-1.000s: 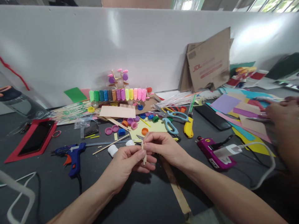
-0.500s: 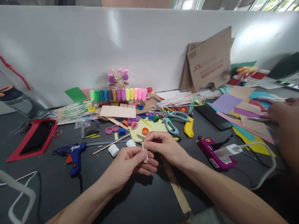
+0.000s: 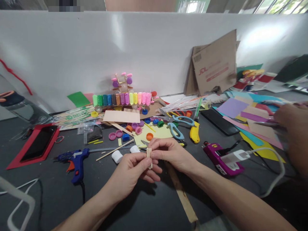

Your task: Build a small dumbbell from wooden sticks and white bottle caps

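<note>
A small bundle of short wooden sticks (image 3: 149,154) stands nearly upright between my two hands, above the dark table. Thumb and fingers of my left hand (image 3: 138,165) pinch it from the left, the lower fingers loosely spread below. From the right, the fingertips of my right hand (image 3: 168,152) close on the upper part of the same sticks. Left of them lie two white cylinders (image 3: 117,156) and a long thin wooden stick (image 3: 115,149). A wooden strip (image 3: 180,192) runs under my right wrist toward the front.
A blue hot glue gun (image 3: 78,163) lies at left with its cable. Bottle caps (image 3: 138,130), blue-handled scissors (image 3: 176,131) and a yellow cutter (image 3: 194,132) are scattered behind. A purple power adapter (image 3: 223,158) sits right, and another person's hand (image 3: 293,128) is over coloured papers (image 3: 233,107).
The sticks' upper ends now show more plainly as a side-by-side bundle between my fingers. Both hands stay nearly in place, while the view has shifted slightly.
</note>
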Motion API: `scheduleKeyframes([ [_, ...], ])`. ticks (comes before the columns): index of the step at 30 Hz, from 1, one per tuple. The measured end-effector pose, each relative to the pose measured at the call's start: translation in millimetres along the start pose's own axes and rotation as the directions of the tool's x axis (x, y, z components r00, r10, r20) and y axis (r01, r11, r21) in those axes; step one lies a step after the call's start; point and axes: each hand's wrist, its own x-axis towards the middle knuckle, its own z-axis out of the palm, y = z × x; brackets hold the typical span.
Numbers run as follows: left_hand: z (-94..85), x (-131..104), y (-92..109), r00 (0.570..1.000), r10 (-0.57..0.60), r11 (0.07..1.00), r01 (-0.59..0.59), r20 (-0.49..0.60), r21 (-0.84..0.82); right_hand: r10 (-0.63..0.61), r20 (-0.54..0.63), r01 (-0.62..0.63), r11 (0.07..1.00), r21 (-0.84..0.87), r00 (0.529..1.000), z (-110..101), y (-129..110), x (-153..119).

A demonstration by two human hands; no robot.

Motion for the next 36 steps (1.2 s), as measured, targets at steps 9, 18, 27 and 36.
scheduleKeyframes([
  [9,-0.2,0.1,0.9,0.999,-0.040,0.999,0.040,-0.001,-0.009,-0.043,-0.012,0.042,0.998,-0.045,0.999,-0.9,-1.5,-1.6],
  [18,0.3,2.4,0.9,0.998,-0.057,0.998,0.057,0.002,-0.017,-0.034,-0.029,0.032,0.996,-0.082,0.999,0.7,-2.2,-2.0],
  [27,-1.6,-0.2,0.9,1.000,-0.026,0.998,0.026,-0.007,0.049,-0.012,-0.010,0.011,0.998,-0.061,1.000,-0.3,-1.6,-0.4],
  [36,-0.8,0.7,3.0,1.000,-0.003,0.993,0.003,-0.003,0.114,-0.037,-0.008,0.036,0.997,-0.062,0.999,0.4,-2.8,-0.8],
])
